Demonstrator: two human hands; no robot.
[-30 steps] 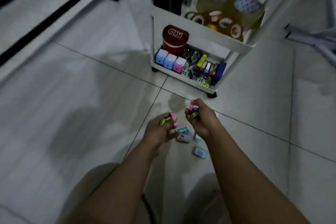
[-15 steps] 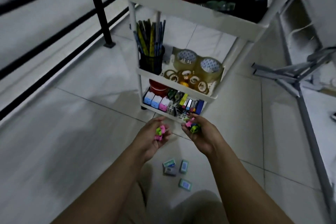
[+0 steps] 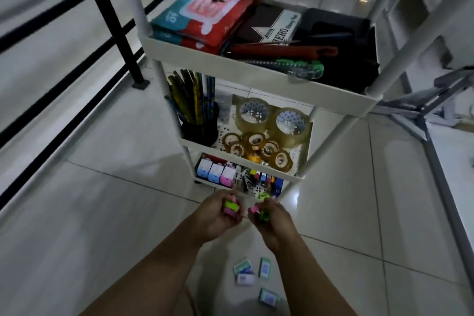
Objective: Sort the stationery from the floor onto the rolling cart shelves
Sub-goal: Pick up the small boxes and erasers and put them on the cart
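Note:
My left hand [image 3: 218, 215] grips small pink and green stationery pieces [image 3: 230, 206]. Just to its right, my right hand [image 3: 272, 218] holds more green and pink pieces [image 3: 260, 213]. Both hands hover in front of the bottom shelf [image 3: 246, 194] of the white rolling cart [image 3: 230, 59], which carries small coloured boxes and clips. Several small staple boxes [image 3: 264, 267] lie on the floor tiles below my arms.
The middle shelf holds a black pencil cup [image 3: 197, 120] and tape rolls [image 3: 289, 123]. On the top shelf lie wipes packs [image 3: 205, 13], a dark box and cutters. A black railing [image 3: 107, 20] runs at the left, grey metal legs [image 3: 423, 110] at the right.
The view has tilted up and the whole cart has come into sight. Both hands, still holding the coloured pieces, have risen from the floor boxes toward the bottom shelf.

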